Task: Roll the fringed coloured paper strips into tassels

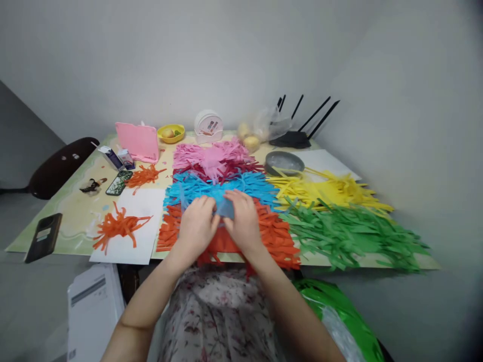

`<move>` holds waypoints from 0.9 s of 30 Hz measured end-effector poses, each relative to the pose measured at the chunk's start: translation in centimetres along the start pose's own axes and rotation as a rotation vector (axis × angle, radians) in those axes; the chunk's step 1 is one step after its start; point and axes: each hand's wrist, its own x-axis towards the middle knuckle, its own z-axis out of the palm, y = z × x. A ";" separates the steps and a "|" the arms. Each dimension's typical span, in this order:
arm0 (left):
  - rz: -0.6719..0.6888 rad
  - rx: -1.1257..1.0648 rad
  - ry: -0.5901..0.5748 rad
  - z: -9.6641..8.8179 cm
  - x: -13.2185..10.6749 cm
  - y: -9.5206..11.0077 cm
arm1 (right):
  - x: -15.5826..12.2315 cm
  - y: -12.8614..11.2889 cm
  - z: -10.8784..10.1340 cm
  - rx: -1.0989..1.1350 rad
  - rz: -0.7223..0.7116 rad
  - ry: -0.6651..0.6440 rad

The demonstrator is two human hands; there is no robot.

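Both hands meet over the middle of the table, level with each other. My left hand (198,222) is closed, its thumb and fingers on the left side of a thin blue sheet (225,207), which looks see-through. The sheet's right side is pinched by my right hand (243,217). Below them lies a heap of fringed orange strips (277,236). Just beyond is a row of blue strips (260,187), with pink strips (213,156) and dark red ones behind it. My fingers hide part of the sheet, so its full shape is unclear.
Yellow strips (328,191) and green strips (350,236) spread to the right near a grey round pan (284,163). A router (290,140) stands behind. At left are orange bundles (119,227) on white paper (145,246), phones (44,236), drink cartons and a pink tablet case (138,142).
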 end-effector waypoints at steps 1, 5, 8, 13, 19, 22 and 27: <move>0.003 -0.017 -0.015 0.0 -0.1 -0.2 | 0.1 0.8 -0.4 -0.011 0.000 -0.023; 0.015 -0.295 -0.149 -0.1 0.0 -2.1 | 0.6 2.8 -3.3 0.058 -0.010 -0.167; 0.021 -0.467 -0.225 0.0 0.9 -3.5 | 1.3 3.2 -5.9 0.155 0.048 -0.242; -0.021 -0.686 -0.197 -0.4 2.2 -3.7 | 2.4 3.5 -8.6 0.287 0.083 -0.275; -0.153 -1.004 -0.224 -0.8 2.4 -2.9 | 2.5 3.8 -9.4 0.528 0.006 -0.223; -0.168 -1.048 -0.241 -1.0 2.4 -3.0 | 2.5 3.9 -9.5 0.578 0.014 -0.187; -0.035 -0.997 -0.240 -2.5 2.6 -2.7 | 2.8 4.1 -9.9 0.588 0.012 -0.212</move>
